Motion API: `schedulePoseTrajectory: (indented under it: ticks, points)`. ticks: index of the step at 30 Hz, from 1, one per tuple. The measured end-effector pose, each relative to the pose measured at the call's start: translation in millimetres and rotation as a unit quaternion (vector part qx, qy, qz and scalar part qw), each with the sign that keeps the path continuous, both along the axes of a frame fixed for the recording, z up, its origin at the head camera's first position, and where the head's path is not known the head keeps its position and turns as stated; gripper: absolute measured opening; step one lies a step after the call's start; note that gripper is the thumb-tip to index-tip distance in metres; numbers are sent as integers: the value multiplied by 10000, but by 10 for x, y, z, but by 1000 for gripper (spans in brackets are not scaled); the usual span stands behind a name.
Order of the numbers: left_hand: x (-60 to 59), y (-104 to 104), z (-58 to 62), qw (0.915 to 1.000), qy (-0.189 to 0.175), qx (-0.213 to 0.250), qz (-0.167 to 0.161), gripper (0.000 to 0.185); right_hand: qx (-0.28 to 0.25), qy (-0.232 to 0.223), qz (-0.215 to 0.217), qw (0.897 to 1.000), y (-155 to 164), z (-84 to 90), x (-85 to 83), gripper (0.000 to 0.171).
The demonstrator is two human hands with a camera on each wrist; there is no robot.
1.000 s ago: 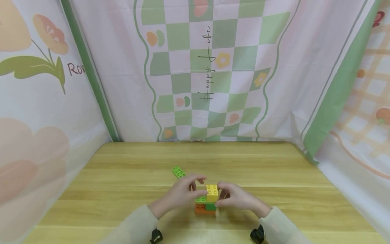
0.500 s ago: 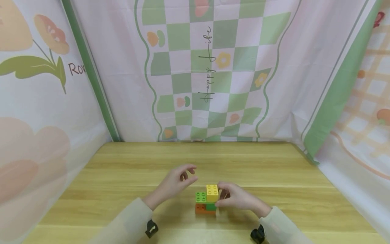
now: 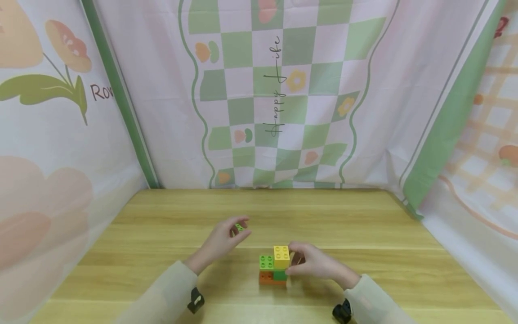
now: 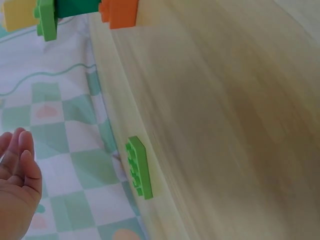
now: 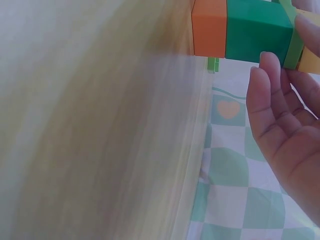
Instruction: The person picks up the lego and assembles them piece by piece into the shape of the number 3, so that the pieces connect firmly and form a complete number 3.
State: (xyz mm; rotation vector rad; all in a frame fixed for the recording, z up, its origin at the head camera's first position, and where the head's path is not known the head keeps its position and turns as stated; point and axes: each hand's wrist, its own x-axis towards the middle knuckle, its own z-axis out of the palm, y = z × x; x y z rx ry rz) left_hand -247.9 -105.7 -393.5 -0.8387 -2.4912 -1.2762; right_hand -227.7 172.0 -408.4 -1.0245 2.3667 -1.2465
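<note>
A small stack of toy building bricks (image 3: 274, 267) was found standing on the wooden surface (image 3: 364, 234), near its front edge. The stack was made up of an orange brick (image 3: 265, 278) and a dark green brick (image 3: 280, 275) at the bottom, a light green plate (image 3: 266, 261) over them, and a yellow brick (image 3: 281, 255) on top at the right. The right hand (image 3: 313, 263) was observed against the right side of the stack, its fingers lightly curled about the yellow and dark green bricks; in the right wrist view the fingertips (image 5: 272, 75) were seen touching the brick wall.

The left hand (image 3: 222, 240) was held apart from the stack, up and to the left, over a flat light green plate (image 4: 138, 167) lying loose on the surface. Its fingers were loosely bent, and no contact with the plate could be confirmed (in the left wrist view the plate lay clear of the fingers).

The bricks were judged to be light, rigid, smooth plastic, not fragile, though the stack could topple or separate under a sideways push. A hold on opposite side walls was judged best; the thin plate would need pinching at its long edges.

No containers were noted. The surface was enclosed by printed cloth panels (image 3: 283, 90).
</note>
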Motion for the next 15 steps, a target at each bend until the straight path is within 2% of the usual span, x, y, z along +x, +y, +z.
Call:
schedulePoseTrajectory:
  ticks: [15]
  points:
    - [-31, -57, -47, 9996, -140, -189, 163, 36, -161, 110, 95, 9998, 1, 14, 25, 22]
